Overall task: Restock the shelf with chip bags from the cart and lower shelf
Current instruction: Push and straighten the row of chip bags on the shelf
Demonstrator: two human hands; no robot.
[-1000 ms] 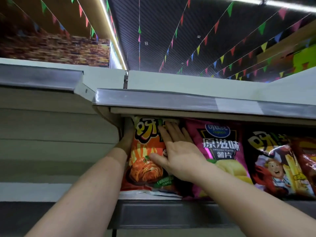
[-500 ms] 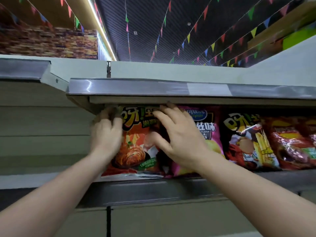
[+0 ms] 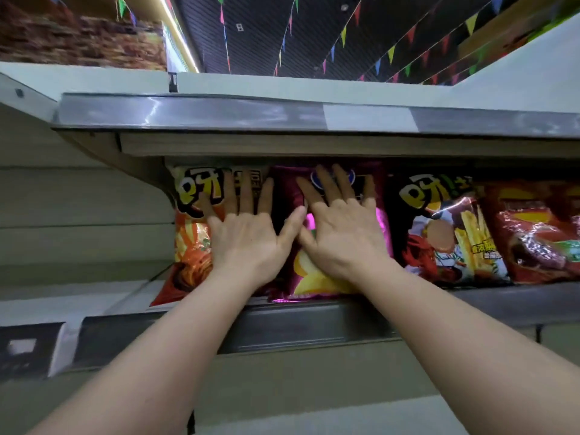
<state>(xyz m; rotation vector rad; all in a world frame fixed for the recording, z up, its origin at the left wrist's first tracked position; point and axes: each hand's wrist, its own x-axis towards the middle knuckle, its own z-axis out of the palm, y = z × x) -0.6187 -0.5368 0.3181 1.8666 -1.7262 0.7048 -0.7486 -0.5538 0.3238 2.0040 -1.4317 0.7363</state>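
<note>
A row of chip bags stands on a high shelf under another shelf board. At the left end is an orange bag, and my left hand presses flat on its front with straight, spread fingers. Beside it stands a pink bag; my right hand lies flat on it, fingers straight. The two thumbs nearly touch. To the right stand a black bag with fries and a dark red bag.
The upper shelf's metal price rail hangs just above the bags. Left of the orange bag the shelf bay is bare, with a beige back panel. Bunting hangs from the dark ceiling.
My left hand came off the orange bag's left edge onto its front. My right hand slid right onto the pink bag. Both now lie flat with straight fingers.
</note>
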